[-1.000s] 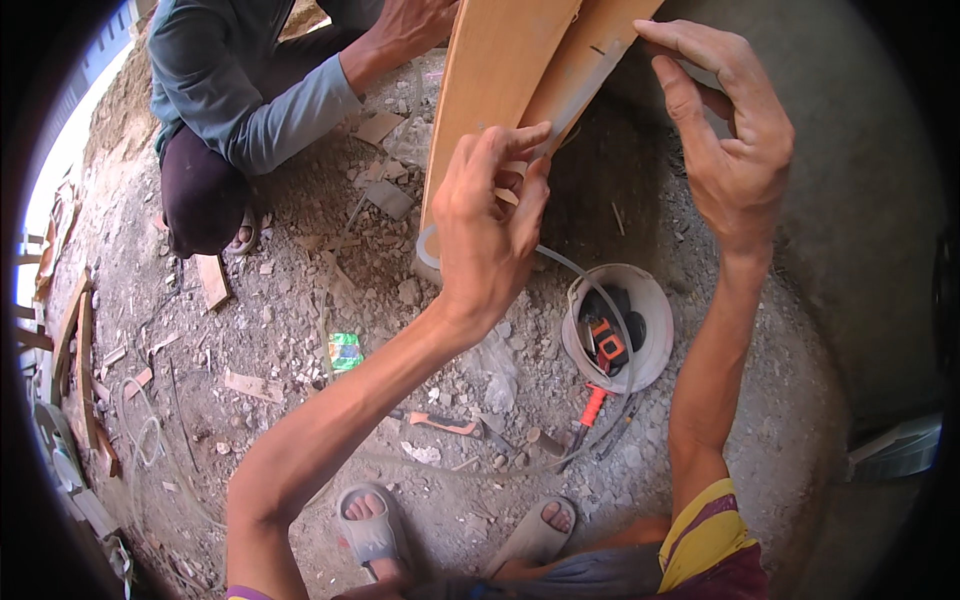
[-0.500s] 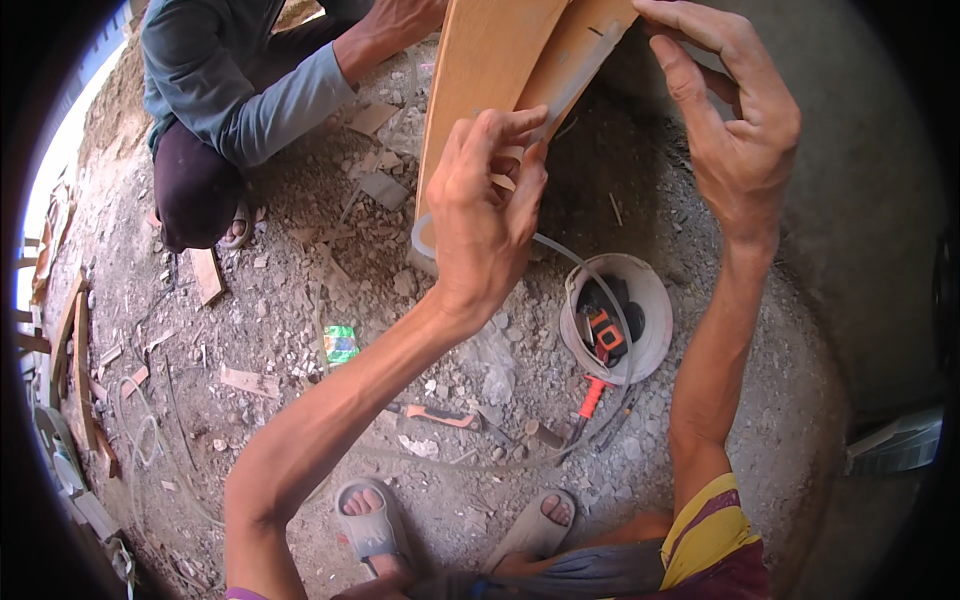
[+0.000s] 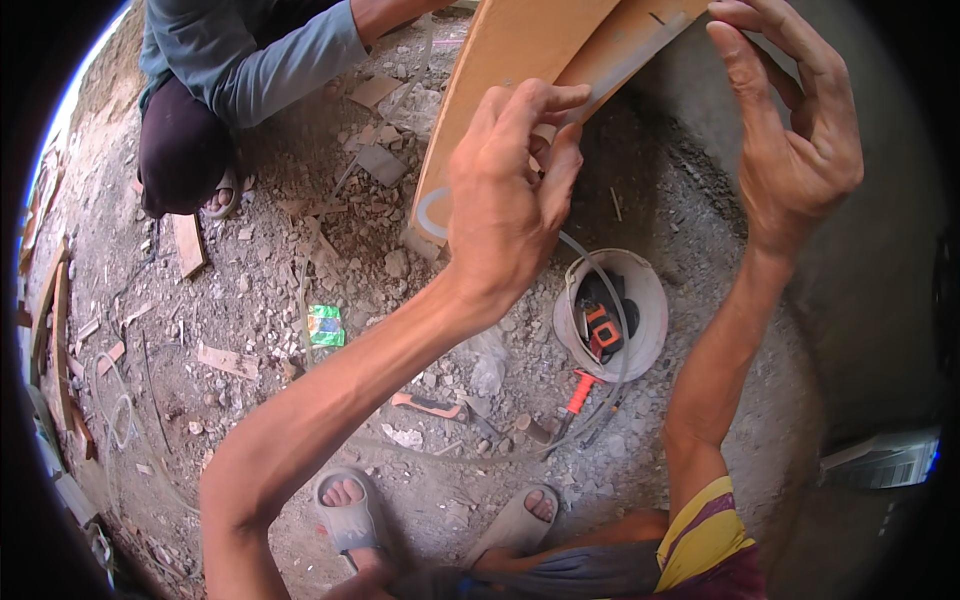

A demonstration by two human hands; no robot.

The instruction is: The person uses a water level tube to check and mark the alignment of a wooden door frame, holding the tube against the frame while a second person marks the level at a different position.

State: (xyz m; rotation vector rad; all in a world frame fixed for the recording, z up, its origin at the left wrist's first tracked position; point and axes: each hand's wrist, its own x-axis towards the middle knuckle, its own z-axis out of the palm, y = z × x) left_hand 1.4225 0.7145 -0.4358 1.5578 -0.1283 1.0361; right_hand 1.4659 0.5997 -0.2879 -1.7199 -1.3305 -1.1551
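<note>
Curling the fingers of our left hand (image 3: 515,180) around the clear tube (image 3: 640,55), we had it lying along the right edge of the wooden board (image 3: 510,75), towards the board's upper end, near a short dark mark (image 3: 657,17). Our right hand (image 3: 800,140) was raised beside that edge, thumb and forefinger nearly together; we could not tell whether they pinched the tube's end or only hovered by it.

Below our left hand, the tube made a loop by the board's lower left corner, then ran across the mouth of the white bucket (image 3: 655,320) and down to the ground (image 3: 400,560). That slack worried us: a tug could have snagged it on the bucket's rim or slid it off the board's edge, and squeezing too hard might have kinked it.

In the bucket sat an orange-and-black tape measure (image 3: 603,328). Just beside its lower rim, a red-handled tool (image 3: 580,392) lay close to the tube, where it might have caught. Further left lay an orange-handled tool (image 3: 430,404) and a green packet (image 3: 326,326). Our sandals (image 3: 352,512) stood near the tube's run, so a careless step could have pulled it. Beyond the board's left edge, a co-worker's grey-blue sleeve (image 3: 260,70) reached in.
</note>
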